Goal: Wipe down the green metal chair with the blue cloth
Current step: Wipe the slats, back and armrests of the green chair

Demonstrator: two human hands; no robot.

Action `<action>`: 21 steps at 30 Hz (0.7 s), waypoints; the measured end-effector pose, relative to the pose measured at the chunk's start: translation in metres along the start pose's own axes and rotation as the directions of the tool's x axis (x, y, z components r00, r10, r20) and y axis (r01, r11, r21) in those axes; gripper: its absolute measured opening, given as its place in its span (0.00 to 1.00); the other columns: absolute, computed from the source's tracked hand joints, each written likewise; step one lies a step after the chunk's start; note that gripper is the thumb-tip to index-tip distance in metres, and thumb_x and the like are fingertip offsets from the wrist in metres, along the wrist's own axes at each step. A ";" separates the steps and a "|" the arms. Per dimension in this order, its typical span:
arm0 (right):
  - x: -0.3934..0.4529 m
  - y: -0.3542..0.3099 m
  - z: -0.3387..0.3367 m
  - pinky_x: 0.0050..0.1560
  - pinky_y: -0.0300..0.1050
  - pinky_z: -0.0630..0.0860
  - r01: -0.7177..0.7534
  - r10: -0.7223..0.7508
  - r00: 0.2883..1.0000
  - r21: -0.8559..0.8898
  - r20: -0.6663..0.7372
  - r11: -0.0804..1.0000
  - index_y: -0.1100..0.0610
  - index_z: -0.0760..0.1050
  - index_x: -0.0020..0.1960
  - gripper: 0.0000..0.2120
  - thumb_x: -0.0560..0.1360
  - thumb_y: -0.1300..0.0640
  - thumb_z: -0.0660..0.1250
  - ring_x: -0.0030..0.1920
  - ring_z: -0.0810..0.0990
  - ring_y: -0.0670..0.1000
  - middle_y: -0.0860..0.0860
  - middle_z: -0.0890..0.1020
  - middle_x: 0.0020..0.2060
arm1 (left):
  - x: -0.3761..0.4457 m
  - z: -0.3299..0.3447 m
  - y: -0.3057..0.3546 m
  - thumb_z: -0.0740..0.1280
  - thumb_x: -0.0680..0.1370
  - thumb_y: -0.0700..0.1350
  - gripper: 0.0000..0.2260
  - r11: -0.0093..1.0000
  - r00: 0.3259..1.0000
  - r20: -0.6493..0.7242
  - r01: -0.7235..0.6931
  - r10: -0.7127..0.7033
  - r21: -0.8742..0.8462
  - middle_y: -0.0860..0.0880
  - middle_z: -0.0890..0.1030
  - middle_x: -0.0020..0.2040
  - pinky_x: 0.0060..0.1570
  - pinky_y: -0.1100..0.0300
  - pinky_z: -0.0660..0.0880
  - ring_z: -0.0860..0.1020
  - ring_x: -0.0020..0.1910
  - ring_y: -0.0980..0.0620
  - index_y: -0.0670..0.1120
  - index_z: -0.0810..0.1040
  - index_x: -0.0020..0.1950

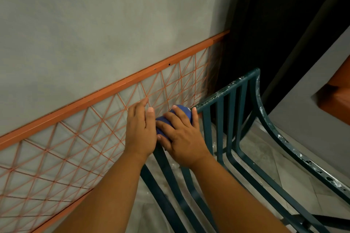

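1. Right hand (181, 134) is closing around the blue cloth (181, 111), bunching it and pressing it onto the top rail of the green metal chair (244, 89).
2. Left hand (141, 128) is resting beside it at the rail's left end, fingers mostly straight and touching the cloth's edge; can't tell whether it is gripping the rail underneath.
3. Chair is standing just beside the orange wire grid panel (79, 138) on the grey wall.
4. Risk: cloth is wadded small, so it is likely skipping the slat sides and the flaking white paint spots (301, 155) on the armrest.
5. Risk: knuckles snagging the grid wires when sliding left.
6. No containers are showing.
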State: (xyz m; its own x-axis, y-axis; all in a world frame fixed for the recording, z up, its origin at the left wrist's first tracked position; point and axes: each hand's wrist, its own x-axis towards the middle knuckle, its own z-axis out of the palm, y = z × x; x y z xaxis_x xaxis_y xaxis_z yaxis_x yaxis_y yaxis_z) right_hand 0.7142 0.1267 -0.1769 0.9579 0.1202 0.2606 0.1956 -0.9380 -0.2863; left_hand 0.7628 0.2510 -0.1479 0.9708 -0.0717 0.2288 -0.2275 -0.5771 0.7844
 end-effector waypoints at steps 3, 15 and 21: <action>0.006 0.009 -0.002 0.73 0.66 0.40 -0.074 0.072 0.996 -0.044 -0.051 0.996 0.46 0.75 0.60 0.19 0.80 0.40 0.51 0.73 0.62 0.53 0.47 0.75 0.61 | 0.001 0.001 -0.001 0.51 0.83 0.50 0.20 1.000 1.000 0.010 -0.009 0.009 0.008 0.50 0.67 0.69 0.52 0.79 0.60 0.65 0.62 0.61 0.46 0.66 0.72; 0.014 0.022 -0.004 0.73 0.56 0.53 -0.092 0.096 0.991 0.047 -0.094 0.995 0.48 0.77 0.57 0.16 0.79 0.45 0.54 0.67 0.68 0.54 0.48 0.77 0.57 | 0.004 0.005 -0.005 0.50 0.83 0.51 0.20 0.995 0.990 0.130 -0.063 0.052 0.080 0.48 0.69 0.68 0.62 0.64 0.62 0.68 0.66 0.52 0.46 0.68 0.71; -0.001 0.007 0.005 0.74 0.58 0.51 0.054 -0.036 0.993 0.156 -0.113 0.986 0.49 0.77 0.61 0.15 0.79 0.46 0.57 0.70 0.65 0.54 0.47 0.77 0.60 | 0.006 0.006 -0.007 0.50 0.83 0.51 0.19 0.988 0.985 0.171 -0.056 0.031 0.146 0.48 0.70 0.68 0.62 0.63 0.61 0.68 0.67 0.52 0.47 0.68 0.71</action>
State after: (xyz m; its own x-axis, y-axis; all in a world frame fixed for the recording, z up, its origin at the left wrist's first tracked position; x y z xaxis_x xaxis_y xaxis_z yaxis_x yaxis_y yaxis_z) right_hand 0.7157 0.1218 -0.1832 0.9202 0.1167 0.3737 0.2774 -0.8679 -0.4120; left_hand 0.7706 0.2501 -0.1552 0.9619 -0.2278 0.1510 -0.2685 -0.6843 0.6779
